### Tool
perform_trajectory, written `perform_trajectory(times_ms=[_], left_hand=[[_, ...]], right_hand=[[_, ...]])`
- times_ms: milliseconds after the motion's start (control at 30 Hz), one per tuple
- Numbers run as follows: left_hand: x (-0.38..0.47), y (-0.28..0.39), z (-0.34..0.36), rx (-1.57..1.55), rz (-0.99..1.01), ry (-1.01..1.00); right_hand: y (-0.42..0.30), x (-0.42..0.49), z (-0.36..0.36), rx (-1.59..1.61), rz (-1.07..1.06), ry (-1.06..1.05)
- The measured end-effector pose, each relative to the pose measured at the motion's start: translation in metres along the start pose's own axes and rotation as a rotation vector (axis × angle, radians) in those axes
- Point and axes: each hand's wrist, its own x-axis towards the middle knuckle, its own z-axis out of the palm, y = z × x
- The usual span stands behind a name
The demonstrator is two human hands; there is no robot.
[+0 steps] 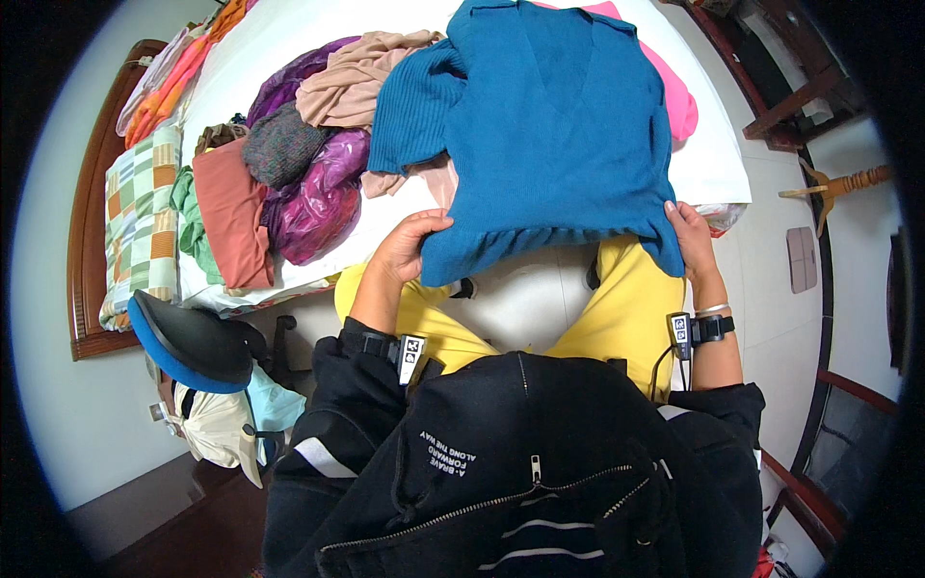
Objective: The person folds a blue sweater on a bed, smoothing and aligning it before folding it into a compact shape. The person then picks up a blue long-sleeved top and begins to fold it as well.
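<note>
A teal knitted sweater point(556, 137) with a V-shaped neckline is spread in front of me, its upper part on the bed and its bottom hem hanging past the near edge. My left hand point(412, 242) grips the left corner of the hem. At the right corner, my right hand point(690, 235) pinches the knit between thumb and fingers. One ribbed sleeve point(419, 108) lies out to the left; the other sleeve cannot be made out. Under the sweater's right side, a bright pink cloth point(676, 101) sticks out.
Left on the white bed point(224, 68) are a beige garment point(361, 76), a dark grey knit point(284, 144), a purple plastic bag point(318, 217), a folded coral cloth point(231, 209) and a checkered quilt point(141, 224). A blue-black chair back point(191, 347) stands beside my left arm.
</note>
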Motion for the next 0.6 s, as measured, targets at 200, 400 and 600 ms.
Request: perform_trajectory(times_ms=[200, 400, 600], left_hand=[[-0.0006, -0.0010, 0.0004, 0.070, -0.046, 0.072], [-0.0027, -0.0028, 0.0046, 0.150, -0.012, -0.014], [-0.0011, -0.0046, 0.0028, 0.194, 0.047, 0.012]], right_hand=[[-0.0011, -0.0002, 0.0009, 0.054, 0.031, -0.026], [0.0010, 0.0004, -0.0001, 0.055, 0.012, -0.020], [0.0052, 0.0030, -0.0024, 0.062, 0.005, -0.033]])
